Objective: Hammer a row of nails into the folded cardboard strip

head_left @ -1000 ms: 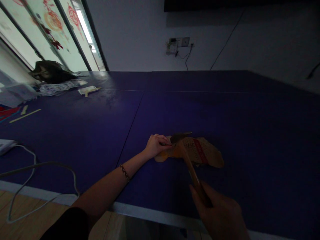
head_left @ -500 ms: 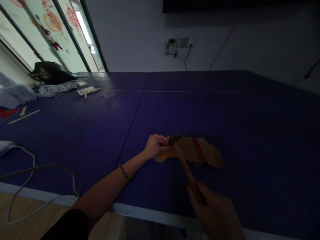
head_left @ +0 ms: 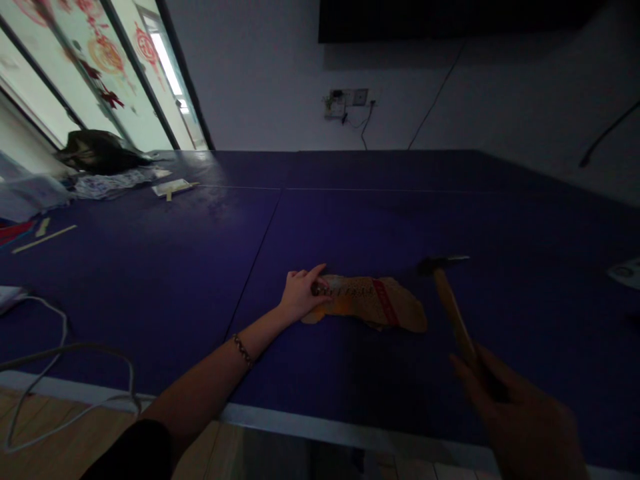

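Observation:
My right hand (head_left: 525,407) is closed around the wooden handle of a hammer (head_left: 457,320). The hammer's dark head is raised to the right of a flattened, torn piece of brown cardboard (head_left: 405,307), apart from it. Across the cardboard run a red band and a patch of dark specks or marks. At the cardboard's left end rests my left hand (head_left: 300,293), thumb and fingers bent around a small dark, roundish object (head_left: 319,288). Its kind is too small and dim to tell. A chain bracelet (head_left: 243,349) circles my left wrist.
The blue-purple table (head_left: 375,227) reaches to the wall. A looped cable (head_left: 65,333) lies at left, with papers (head_left: 113,183) and a dark bag (head_left: 100,152) at the far left. A pale object (head_left: 627,272) shows at the right edge. Wall sockets (head_left: 350,99) are behind.
The hammer has moved right, from beside my left hand to past the cardboard's right end. My left index finger has lifted and extended; the small dark object is now more visible.

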The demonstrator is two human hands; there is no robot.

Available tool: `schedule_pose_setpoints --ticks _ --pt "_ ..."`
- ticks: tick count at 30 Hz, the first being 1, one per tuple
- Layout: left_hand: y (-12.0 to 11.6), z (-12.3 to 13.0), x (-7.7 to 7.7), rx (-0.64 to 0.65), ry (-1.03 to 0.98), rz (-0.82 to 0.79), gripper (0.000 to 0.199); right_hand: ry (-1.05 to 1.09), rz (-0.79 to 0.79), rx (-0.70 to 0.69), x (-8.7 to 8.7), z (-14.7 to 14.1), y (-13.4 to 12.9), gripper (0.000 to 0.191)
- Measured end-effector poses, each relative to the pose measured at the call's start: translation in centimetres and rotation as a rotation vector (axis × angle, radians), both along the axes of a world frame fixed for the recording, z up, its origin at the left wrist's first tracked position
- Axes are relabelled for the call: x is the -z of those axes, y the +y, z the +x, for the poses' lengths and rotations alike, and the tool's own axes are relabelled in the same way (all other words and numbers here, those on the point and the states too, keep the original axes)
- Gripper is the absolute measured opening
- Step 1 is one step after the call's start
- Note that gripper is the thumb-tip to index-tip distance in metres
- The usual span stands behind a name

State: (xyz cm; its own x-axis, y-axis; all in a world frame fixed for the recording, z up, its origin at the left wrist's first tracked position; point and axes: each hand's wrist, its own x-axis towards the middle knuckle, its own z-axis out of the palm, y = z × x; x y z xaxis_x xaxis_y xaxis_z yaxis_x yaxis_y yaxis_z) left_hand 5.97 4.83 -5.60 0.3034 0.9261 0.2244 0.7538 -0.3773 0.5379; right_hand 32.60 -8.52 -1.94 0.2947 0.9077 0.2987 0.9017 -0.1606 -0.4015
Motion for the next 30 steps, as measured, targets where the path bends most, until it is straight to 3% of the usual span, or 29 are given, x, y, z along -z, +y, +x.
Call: schedule_pose_setpoints --ticks 7,14,17,22,25,30 --pt "-0.8 -1.2 -0.6 0.031 0.07 0.017 0.094 -0.109 -0.108 0.095 1.3 5.6 0.4 0.042" --pt "-5.7 -2.8 0.1 -0.156 0.009 0.115 0.109 -0.197 -0.247 0.031 2.0 5.3 -0.3 0.031" --pt "-9.2 -3.2 1.0 -0.16 0.047 0.188 0.1 -0.177 -0.366 0.087 1.9 5.4 0.4 0.033" --pt "-14.2 -3.1 2.5 -0.124 0.186 0.25 0.075 -0.206 -0.393 0.125 1.8 8.0 2.5 0.037" --pt "-15.3 -2.7 3.0 -0.181 0.273 0.275 0.07 -0.249 -0.394 0.155 1.8 9.7 3.8 0.04" --pt "-15.3 -2.4 3.2 -0.252 0.317 0.272 0.062 -0.265 -0.47 0.183 2.1 11.9 5.6 0.041"
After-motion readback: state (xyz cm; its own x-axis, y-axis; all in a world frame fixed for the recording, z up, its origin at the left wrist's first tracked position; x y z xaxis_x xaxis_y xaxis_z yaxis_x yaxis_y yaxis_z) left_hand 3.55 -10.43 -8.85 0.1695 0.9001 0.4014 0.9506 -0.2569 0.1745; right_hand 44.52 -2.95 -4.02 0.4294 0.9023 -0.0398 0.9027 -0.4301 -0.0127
